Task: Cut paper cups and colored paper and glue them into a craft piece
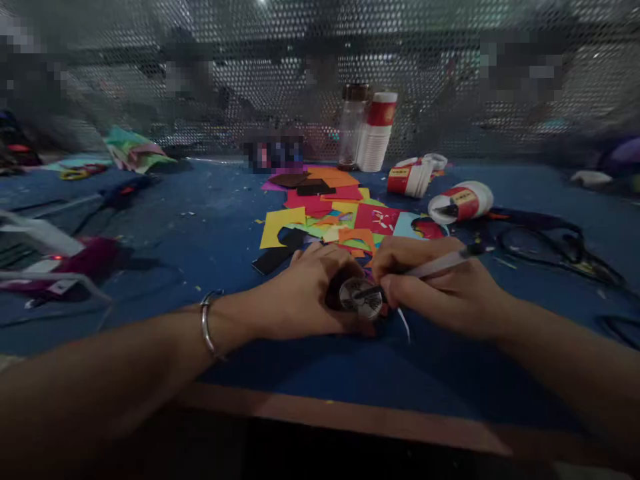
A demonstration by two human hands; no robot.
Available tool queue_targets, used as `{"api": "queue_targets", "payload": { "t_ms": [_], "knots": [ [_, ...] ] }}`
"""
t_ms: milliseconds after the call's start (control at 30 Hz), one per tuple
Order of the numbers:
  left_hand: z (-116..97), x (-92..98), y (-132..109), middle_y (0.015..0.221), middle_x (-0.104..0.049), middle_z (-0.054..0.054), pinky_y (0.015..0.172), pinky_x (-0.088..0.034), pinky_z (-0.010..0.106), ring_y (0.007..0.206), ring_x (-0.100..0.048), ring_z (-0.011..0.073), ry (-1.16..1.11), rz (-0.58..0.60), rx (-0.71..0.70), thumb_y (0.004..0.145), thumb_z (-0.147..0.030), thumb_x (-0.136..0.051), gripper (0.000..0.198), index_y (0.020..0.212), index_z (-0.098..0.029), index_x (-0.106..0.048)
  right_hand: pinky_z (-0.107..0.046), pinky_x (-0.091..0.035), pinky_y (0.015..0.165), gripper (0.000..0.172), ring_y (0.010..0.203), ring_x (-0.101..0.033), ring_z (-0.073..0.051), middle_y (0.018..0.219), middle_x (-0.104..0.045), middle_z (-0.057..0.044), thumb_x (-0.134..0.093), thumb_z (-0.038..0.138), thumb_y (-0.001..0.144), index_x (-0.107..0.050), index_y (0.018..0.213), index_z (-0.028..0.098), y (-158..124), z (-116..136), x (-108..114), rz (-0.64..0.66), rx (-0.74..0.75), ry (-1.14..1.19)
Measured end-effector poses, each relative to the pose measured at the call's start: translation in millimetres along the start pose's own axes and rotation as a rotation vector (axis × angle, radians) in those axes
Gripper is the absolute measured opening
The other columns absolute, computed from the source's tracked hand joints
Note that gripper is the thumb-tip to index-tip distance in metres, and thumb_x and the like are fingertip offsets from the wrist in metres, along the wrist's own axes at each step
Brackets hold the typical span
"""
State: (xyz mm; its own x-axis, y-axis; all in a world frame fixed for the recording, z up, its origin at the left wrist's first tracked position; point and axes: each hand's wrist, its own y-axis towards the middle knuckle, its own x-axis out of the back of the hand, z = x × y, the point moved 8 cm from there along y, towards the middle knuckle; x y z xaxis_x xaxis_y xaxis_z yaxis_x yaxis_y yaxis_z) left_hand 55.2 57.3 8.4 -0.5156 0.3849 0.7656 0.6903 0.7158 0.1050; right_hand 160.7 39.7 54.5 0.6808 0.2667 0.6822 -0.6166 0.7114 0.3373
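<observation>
Head view shows the left hand (305, 293) curled around a small round disc with a silvery, patterned face (364, 308), thumb below and fingers behind, while the right hand (443, 297) pinches a slim pen-like tool with a translucent whitish barrel (433, 268) and brings its dark tip over that face. The disc sits between the two hands, just above the blue tabletop (320, 370), near its front edge; whether the tip presses on the face or only hovers cannot be told. Good work here seems to rest on a steady left grip: the disc should stay face up without rolling under the tip, and the left fingertips are best kept outside the tool's path. Holding the tool low, near its tip, as the right hand does, should favour short, light strokes over arm-driven ones. Resting the right wrist's edge on the table would likely calm any wobble. A thin white strip (404, 327) lies beside the right hand and is worth keeping from under it, and the loose heap of coloured paper pieces (327, 230) beyond the hands could snag a sliding knuckle.
</observation>
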Motion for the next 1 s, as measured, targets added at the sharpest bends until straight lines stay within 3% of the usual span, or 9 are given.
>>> {"api": "queue_targets", "payload": {
  "t_ms": [400, 1000],
  "knots": [
    [-1.2, 3.7, 1.1, 0.101, -0.063, 0.002, 0.093, -0.036, 0.045, 0.101, -0.052, 0.0267, 0.017, 0.003, 0.055, 0.067, -0.054, -0.083, 0.047, 0.098, -0.023, -0.064, -0.021, -0.037, 0.046, 0.016, 0.05, -0.049, -0.008, 0.058, -0.054, 0.004, -0.047, 0.007, 0.077, -0.052, 0.068, 0.019, 1.8, -2.0, 4.6, -0.015, -0.02, 0.052],
    [-1.4, 3.5, 1.8, 0.103, -0.065, 0.003, 0.092, -0.038, 0.046, 0.1, -0.054, 0.0264, 0.001, 0.008, 0.073, 0.067, -0.05, -0.083, 0.045, 0.098, -0.023, -0.065, -0.021, -0.036, 0.046, 0.014, 0.05, -0.047, -0.008, 0.059, -0.054, 0.004, -0.048, 0.008, 0.078, -0.055, 0.07, 0.018, 1.6, -3.9, 8.3, -0.077, 0.029, -0.07]
  ]
}}
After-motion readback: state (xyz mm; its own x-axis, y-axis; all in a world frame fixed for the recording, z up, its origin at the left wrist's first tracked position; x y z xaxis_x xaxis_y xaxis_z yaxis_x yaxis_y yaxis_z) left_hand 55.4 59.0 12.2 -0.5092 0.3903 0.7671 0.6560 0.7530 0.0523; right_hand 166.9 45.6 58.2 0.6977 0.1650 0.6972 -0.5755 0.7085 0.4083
